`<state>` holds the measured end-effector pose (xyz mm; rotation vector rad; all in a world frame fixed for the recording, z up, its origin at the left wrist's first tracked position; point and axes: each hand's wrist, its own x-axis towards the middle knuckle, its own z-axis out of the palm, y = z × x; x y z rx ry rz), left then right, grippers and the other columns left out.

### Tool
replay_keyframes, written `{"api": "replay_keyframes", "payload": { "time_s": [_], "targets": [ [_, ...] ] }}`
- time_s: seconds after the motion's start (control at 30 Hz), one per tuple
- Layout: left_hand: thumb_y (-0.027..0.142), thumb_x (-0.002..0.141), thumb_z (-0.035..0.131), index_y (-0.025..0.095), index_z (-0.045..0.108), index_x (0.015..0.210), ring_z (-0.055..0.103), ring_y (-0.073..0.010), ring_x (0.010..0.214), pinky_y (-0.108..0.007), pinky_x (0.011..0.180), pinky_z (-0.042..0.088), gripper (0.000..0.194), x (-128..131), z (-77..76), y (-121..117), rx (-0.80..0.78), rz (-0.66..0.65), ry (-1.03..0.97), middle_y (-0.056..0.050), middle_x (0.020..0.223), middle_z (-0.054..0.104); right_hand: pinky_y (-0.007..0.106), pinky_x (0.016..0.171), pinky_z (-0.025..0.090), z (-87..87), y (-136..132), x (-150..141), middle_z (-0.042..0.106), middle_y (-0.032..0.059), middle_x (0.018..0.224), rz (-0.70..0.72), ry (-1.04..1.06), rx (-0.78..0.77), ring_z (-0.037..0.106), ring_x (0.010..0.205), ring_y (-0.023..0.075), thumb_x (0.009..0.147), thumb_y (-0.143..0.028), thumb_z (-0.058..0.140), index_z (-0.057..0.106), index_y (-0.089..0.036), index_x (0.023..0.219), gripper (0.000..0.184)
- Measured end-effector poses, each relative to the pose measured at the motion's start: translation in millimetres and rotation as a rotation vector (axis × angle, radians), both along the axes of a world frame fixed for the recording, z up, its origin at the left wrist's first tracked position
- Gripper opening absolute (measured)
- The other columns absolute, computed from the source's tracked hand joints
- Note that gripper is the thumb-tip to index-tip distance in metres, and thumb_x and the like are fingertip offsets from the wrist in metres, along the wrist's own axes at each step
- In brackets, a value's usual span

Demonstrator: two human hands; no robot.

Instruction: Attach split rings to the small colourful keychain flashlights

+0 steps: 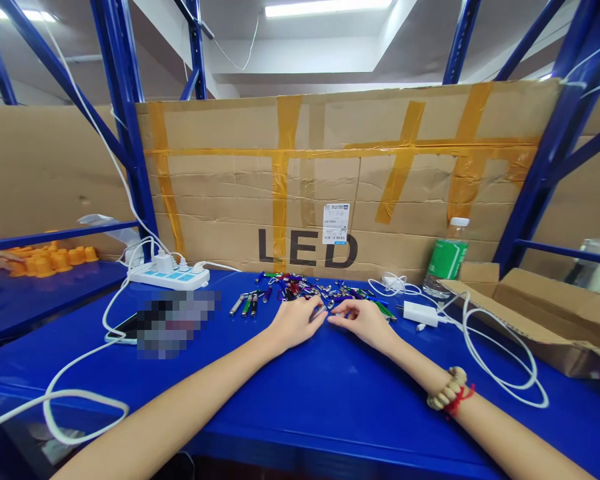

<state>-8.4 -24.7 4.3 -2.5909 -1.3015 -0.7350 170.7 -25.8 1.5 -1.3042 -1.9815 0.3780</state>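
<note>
My left hand (296, 323) is closed, with a small silver tube (319, 311) between its thumb and fingers. Close to it, my right hand (364, 321) pinches thumb and forefinger together at the tube's near end; what they hold is too small to make out. Behind both hands lies a pile of small metal tubes and clips (300, 285) in red, blue, green and silver. Left of the pile, several similar tubes (245, 305) lie side by side on the blue tabletop (300, 393). Some green ones lie just beyond my right hand.
A white power strip (173, 275) and a phone (130, 328), partly blurred out, are at left. To the right are a white charger (420, 313), looped cable (533, 373), green-labelled bottle (447, 257) and open cardboard box (545, 320). A taped cardboard panel (220, 200) stands behind.
</note>
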Motion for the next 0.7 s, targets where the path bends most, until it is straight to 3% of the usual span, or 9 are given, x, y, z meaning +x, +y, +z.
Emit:
{"api": "replay_keyframes", "payload": {
  "time_s": [0.17,0.3,0.37,0.47,0.57,0.7],
  "targets": [
    [0.039,0.085,0.035,0.021,0.053,0.095,0.061,-0.0172,0.074,-0.024,0.061,0.043,0.028,-0.9,2.9,-1.9,-0.009,-0.001,0.013,-0.004,0.082,0.064,0.021,0.049,0.040,-1.8,0.4,1.1,0.064,0.0017,0.067,0.041,0.001,-0.021,0.050,0.050,0.0097,0.065,-0.035,0.064,0.067,-0.016,0.079,0.025],
    [0.040,0.085,0.035,0.021,0.053,0.095,0.061,-0.0175,0.074,-0.025,0.062,0.043,0.027,-0.7,4.4,-3.0,-0.027,-0.013,0.006,-0.003,0.080,0.064,0.023,0.053,0.044,-2.1,0.4,-0.2,0.065,0.0055,0.080,0.033,0.093,-0.017,0.055,0.054,0.0108,0.061,-0.035,0.066,0.064,-0.014,0.071,0.024],
    [0.039,0.086,0.032,0.021,0.053,0.096,0.061,-0.0177,0.075,-0.025,0.063,0.044,0.029,-0.3,4.0,-2.7,-0.034,-0.013,0.007,-0.003,0.081,0.065,0.023,0.052,0.045,-1.4,0.2,-1.7,0.066,0.0063,0.077,0.051,0.153,-0.076,0.058,0.053,0.0121,0.061,-0.036,0.066,0.062,-0.013,0.069,0.025],
    [0.039,0.088,0.028,0.022,0.051,0.101,0.061,-0.0183,0.078,-0.026,0.066,0.044,0.031,0.2,2.3,-1.5,-0.038,-0.005,0.006,-0.004,0.087,0.065,0.023,0.048,0.044,-1.0,-0.7,-3.7,0.066,0.0057,0.070,0.094,0.211,-0.154,0.059,0.047,0.0130,0.062,-0.039,0.065,0.062,-0.012,0.076,0.031],
    [0.038,0.089,0.026,0.022,0.050,0.103,0.061,-0.0189,0.081,-0.027,0.068,0.045,0.032,0.2,0.9,-0.9,-0.044,-0.007,-0.014,-0.005,0.089,0.065,0.022,0.046,0.043,-1.3,-1.6,-4.4,0.066,0.0073,0.080,0.117,0.242,-0.144,0.058,0.044,0.0113,0.065,-0.043,0.062,0.064,-0.012,0.085,0.037],
    [0.038,0.089,0.026,0.023,0.049,0.102,0.061,-0.0192,0.081,-0.028,0.068,0.045,0.031,0.1,1.7,-2.0,-0.054,-0.007,-0.030,-0.004,0.089,0.065,0.022,0.043,0.040,-0.1,-2.4,-4.5,0.065,0.0060,0.076,0.088,0.227,-0.117,0.053,0.041,0.0090,0.073,-0.043,0.053,0.063,-0.011,0.097,0.041]
  ]
}}
